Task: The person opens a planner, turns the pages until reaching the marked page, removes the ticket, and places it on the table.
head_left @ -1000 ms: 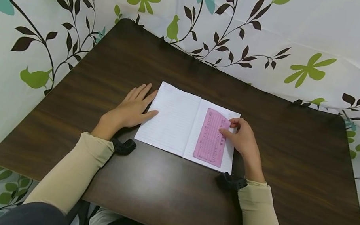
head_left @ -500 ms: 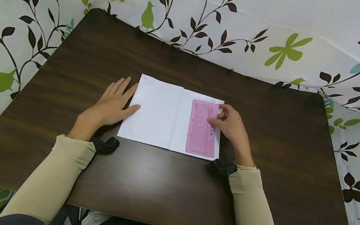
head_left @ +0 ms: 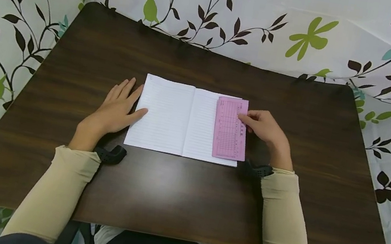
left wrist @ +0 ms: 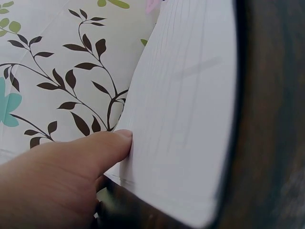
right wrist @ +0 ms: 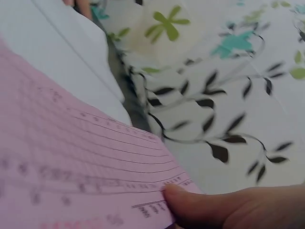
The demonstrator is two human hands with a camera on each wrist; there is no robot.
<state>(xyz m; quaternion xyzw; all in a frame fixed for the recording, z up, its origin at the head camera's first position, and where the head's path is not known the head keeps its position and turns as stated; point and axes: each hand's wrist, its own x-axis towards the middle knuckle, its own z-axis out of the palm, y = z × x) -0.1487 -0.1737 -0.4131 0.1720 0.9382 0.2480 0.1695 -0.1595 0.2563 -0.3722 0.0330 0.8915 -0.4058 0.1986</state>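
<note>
An open lined notebook [head_left: 165, 116] lies on the table, both pages blank apart from the ruling. My left hand [head_left: 113, 105] rests flat with spread fingers at its left edge, the thumb [left wrist: 114, 145] lying on the page. A pink printed slip [head_left: 228, 134] overlaps the right page and sticks out past its right edge. My right hand [head_left: 267, 128] pinches the slip's right edge, thumb on top; the fingers beneath are hidden by the paper. In the right wrist view the pink slip [right wrist: 95, 157] bends slightly, with rows of lines and small print.
The dark wooden table [head_left: 167, 195] extends around the notebook on all sides. A white cloth [head_left: 269, 17] with leaves, flowers and birds hangs behind it and at both sides. Black bands with small cameras sit at both wrists [head_left: 111, 154].
The pink slip, held by my right hand, has moved right and away from me, from inside the right page to over its edge. My left hand stays at the notebook. The head view has shifted.
</note>
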